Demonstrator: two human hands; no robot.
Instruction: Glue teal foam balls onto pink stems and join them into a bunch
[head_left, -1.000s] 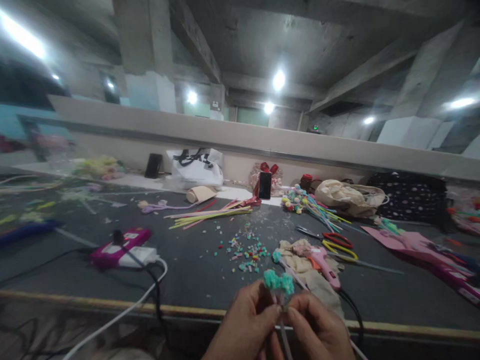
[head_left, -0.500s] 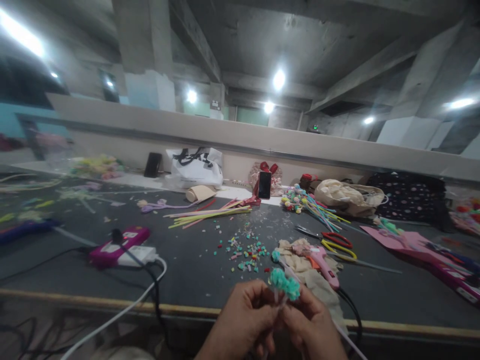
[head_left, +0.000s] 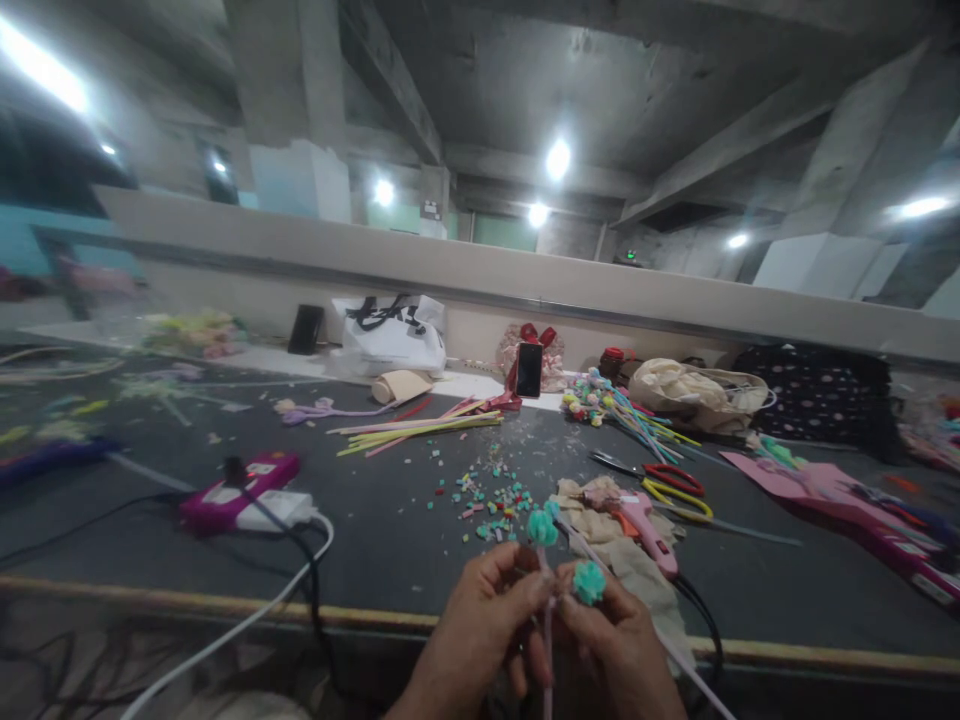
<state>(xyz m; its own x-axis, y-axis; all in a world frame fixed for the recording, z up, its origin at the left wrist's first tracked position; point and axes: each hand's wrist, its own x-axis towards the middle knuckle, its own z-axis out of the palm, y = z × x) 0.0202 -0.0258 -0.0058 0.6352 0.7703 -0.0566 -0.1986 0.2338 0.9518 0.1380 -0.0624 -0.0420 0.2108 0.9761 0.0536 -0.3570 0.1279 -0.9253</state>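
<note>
My left hand (head_left: 491, 625) pinches a pale stem topped by a teal flower (head_left: 542, 527), which stands upright above the fingertips. Close beside it on the right, my right hand (head_left: 619, 640) is closed on a second teal flower (head_left: 589, 582), whose stem is mostly hidden by the fingers. Both hands are at the table's front edge, their fingertips nearly touching. Just beyond them, a third small teal flower lies near a crumpled beige cloth (head_left: 622, 545). A pink glue gun (head_left: 646, 530) rests on that cloth.
Red-and-yellow-handled scissors (head_left: 675, 490) lie right of centre. Small coloured scraps (head_left: 499, 500) dot the dark table (head_left: 375, 560). Behind are colourful stems (head_left: 420, 428), a phone (head_left: 529, 370) and a flower bunch (head_left: 592, 398). A magenta power strip (head_left: 240, 490) with cables sits left.
The two teal flowers, side by side before, are now apart. The left one has risen and moved left; the right one sits slightly lower and to the right.
</note>
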